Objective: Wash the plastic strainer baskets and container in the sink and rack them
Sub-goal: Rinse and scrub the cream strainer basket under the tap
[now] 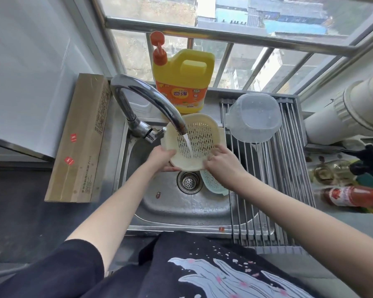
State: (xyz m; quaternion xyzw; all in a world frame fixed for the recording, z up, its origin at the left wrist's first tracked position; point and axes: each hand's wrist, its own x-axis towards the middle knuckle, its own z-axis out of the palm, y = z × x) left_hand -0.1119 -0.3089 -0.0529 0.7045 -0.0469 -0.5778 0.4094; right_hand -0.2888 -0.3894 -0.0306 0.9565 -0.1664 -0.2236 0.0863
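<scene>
A cream plastic strainer basket [200,138] is tilted over the steel sink [181,207], under water running from the faucet [151,100]. My left hand [163,158] grips its lower left rim. My right hand [222,164] holds its lower right rim. A pale green strainer basket [213,183] lies in the sink beside the drain [188,182], partly hidden by my right hand. A clear plastic container [253,117] rests tipped on the roll-up rack [274,179] at the sink's right.
A yellow detergent jug [182,80] stands behind the faucet by the window bars. A long cardboard box [80,140] lies on the left counter. Bottles [353,195] and a scrub sponge lie on the right counter under a white pipe [342,112].
</scene>
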